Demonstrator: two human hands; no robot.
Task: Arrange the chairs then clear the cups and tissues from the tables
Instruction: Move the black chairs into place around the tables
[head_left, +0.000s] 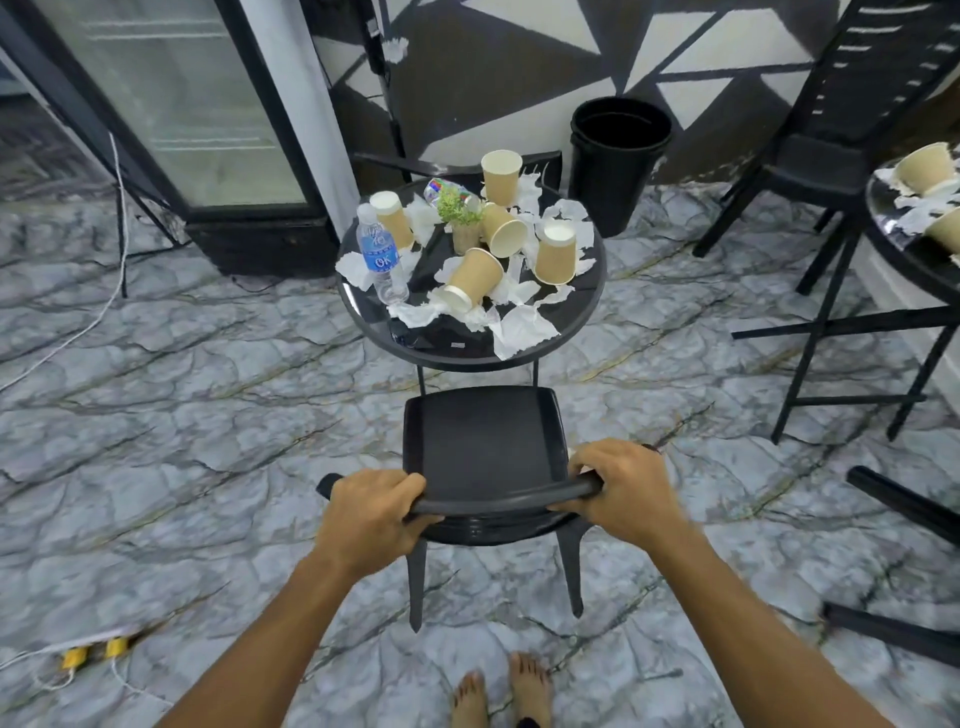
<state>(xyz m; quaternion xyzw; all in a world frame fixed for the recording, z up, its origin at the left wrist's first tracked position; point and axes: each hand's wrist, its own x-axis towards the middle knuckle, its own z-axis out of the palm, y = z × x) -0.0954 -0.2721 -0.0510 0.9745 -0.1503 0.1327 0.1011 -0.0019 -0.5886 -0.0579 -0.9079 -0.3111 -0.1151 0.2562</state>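
Gripping the curved back rail (498, 500) of a black chair (483, 441), the left hand (371, 512) and right hand (621, 493) hold it near its two ends. The fingers (408, 488) are curled over the rail, with their tips tucked under it out of sight. The chair's front legs are hidden beneath the seat and only two back legs show. Its seat points at a round black tabletop (452, 340), with the front edge just beside the tabletop's near edge.

Five paper cups are on that tabletop. One stands upright (501, 174) at the far edge, two lie on their sides (472, 278) near the middle, and two look turned upside down, one toward the left edge (393, 218) and one toward the right (556, 254). There are two plastic bottles. I cannot tell whether the blue-labelled one (379, 254) at the left edge stands or lies. The other (441, 188) is partly hidden behind a small plant (460, 213). Crumpled tissues (524, 330) overlap too much to count, and one hangs over the near edge.

A second tabletop (883, 228) is cut off by the picture's right border. Two cups (924, 166) show there among more tissues, one of them cropped. The top of a second chair (826, 156) beyond it is also cut off. One black bin (618, 156) stands by the wall. The dark bars (904, 501) on the floor at right are blurred and cropped, and I cannot tell what they are. Two bare feet (498, 691) show at the bottom border.
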